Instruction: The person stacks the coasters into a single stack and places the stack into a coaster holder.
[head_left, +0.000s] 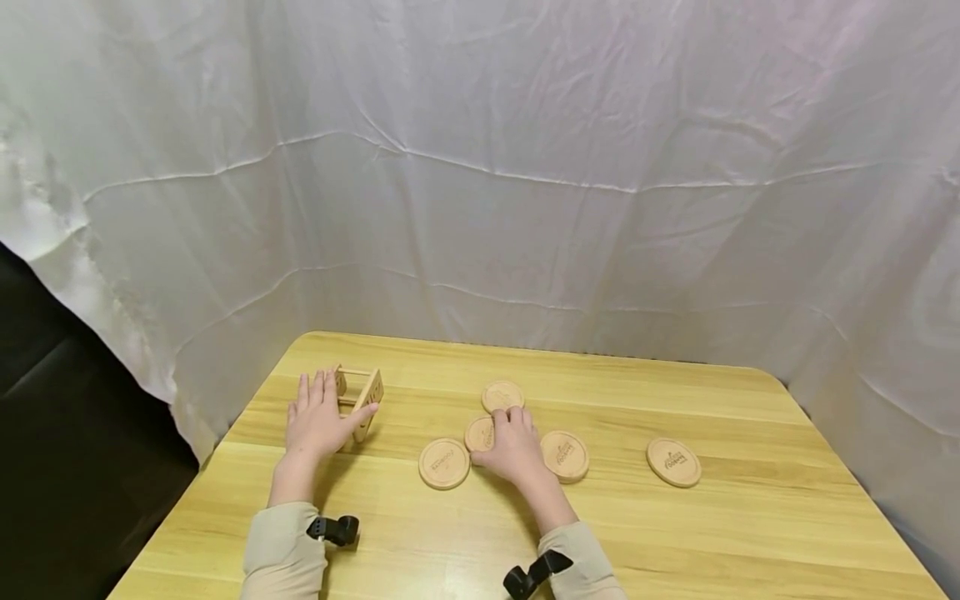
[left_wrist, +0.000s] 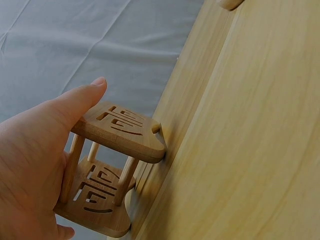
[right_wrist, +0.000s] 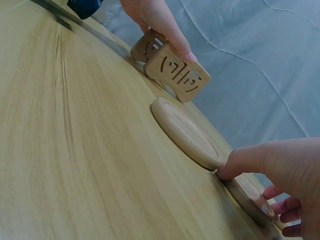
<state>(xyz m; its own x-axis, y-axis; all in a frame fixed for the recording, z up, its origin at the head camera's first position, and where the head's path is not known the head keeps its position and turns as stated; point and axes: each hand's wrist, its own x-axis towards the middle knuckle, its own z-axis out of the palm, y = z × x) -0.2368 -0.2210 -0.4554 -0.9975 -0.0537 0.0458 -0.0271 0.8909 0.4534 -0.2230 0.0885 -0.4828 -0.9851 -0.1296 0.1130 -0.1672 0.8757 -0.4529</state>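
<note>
At the left of the table, my left hand [head_left: 313,425] holds a small bamboo coaster holder [head_left: 369,404]. In the left wrist view its two cut-out side panels [left_wrist: 122,125] are joined by thin rods, and my thumb lies against the upper panel. Near the middle, my right hand [head_left: 517,448] pinches a round wooden coaster [head_left: 478,433] at its edge, low over the table. The right wrist view has the thumb on the near edge of this coaster [right_wrist: 248,197] and the fingers curled at its far side. Another coaster [head_left: 444,463] lies right beside it on the left.
Behind the right hand lies a coaster [head_left: 502,394], and to its right a thicker-looking one [head_left: 565,456]. A further coaster [head_left: 673,462] lies farther right on the wooden table [head_left: 750,533]. A pale curtain [head_left: 480,233] hangs around the back and sides.
</note>
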